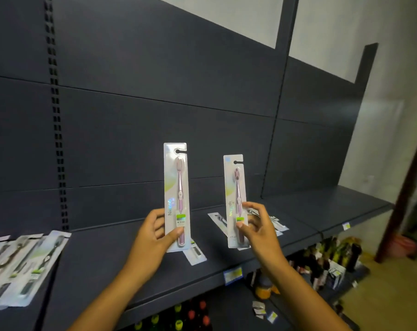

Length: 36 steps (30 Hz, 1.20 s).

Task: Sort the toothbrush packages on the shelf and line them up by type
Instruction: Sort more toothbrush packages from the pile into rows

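Head view, and both hands are up in front of the dark shelf (135,259). The left hand (155,231) grips a pink toothbrush package (177,194) near its bottom, thumb across the front, fingers curled behind, and the card stands upright, its hook slot at the top. The right hand (256,226) pinches a second pink toothbrush package (235,199) low on the card between thumb and forefinger, the other fingers spread loosely; this one is upright too, leaning a touch, and well apart from the first. Down on the shelf, at the left end towards the front edge, a row of dark-brush packages (23,266) lies flat, overlapping side by side. Behind the left-hand card, near the front edge, another package (195,254) lies flat, mostly hidden. Further right, towards the back panel (155,103), a few more packages (218,220) lie scattered behind the right hand, too blurred to tell the type. Price labels (232,275) sit on the front lip, bottles (322,261) below.
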Each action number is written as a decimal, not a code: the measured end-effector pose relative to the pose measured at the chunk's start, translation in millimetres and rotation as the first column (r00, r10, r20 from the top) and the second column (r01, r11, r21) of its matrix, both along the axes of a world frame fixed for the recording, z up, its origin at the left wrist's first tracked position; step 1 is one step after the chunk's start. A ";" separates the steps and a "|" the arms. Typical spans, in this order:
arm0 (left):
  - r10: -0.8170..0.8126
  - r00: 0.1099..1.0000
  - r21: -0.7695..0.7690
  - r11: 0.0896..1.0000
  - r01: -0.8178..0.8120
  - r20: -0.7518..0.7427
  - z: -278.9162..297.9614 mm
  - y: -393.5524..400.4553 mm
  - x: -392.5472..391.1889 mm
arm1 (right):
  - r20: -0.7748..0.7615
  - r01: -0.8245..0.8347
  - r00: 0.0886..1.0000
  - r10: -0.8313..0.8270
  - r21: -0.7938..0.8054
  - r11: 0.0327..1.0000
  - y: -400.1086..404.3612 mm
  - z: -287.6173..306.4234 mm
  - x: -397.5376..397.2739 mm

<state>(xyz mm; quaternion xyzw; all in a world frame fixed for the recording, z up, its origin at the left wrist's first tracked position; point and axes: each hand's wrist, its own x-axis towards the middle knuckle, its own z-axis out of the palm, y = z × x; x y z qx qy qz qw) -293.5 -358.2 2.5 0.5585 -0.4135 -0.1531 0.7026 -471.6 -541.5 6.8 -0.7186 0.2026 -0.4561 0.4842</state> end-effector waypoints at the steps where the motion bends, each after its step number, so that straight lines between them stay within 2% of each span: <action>1: -0.009 1.000 0.003 1.000 0.009 0.001 -0.5 -12.7 -3.5 | -0.002 0.008 1.000 -0.008 0.007 1.000 -11.6 -2.5 -5.3; 7: -0.033 0.999 0.005 0.999 0.033 0.010 -4.7 -93.4 -13.5 | -0.011 0.051 0.999 -0.052 -0.022 0.998 -83.1 -5.6 -15.1; 13: -0.037 0.999 -0.018 0.999 0.037 -0.010 3.2 -180.4 -12.1 | -0.049 0.022 0.999 -0.024 -0.034 0.999 -163.5 3.8 -10.3; 21: -0.059 0.998 -0.022 0.998 0.059 0.012 9.7 -280.7 -36.6 | -0.020 0.014 1.000 -0.015 -0.041 0.999 -253.6 15.4 -28.6; 28: 0.045 0.999 0.009 0.999 -0.045 0.002 6.3 -301.4 -53.0 | 0.011 -0.098 0.995 0.098 0.039 0.994 -296.5 16.8 -34.1; 36: 0.218 0.976 0.011 0.976 -0.218 0.000 9.0 -280.9 -89.7 | 0.046 -0.268 0.963 0.265 0.089 0.959 -298.4 18.2 -37.0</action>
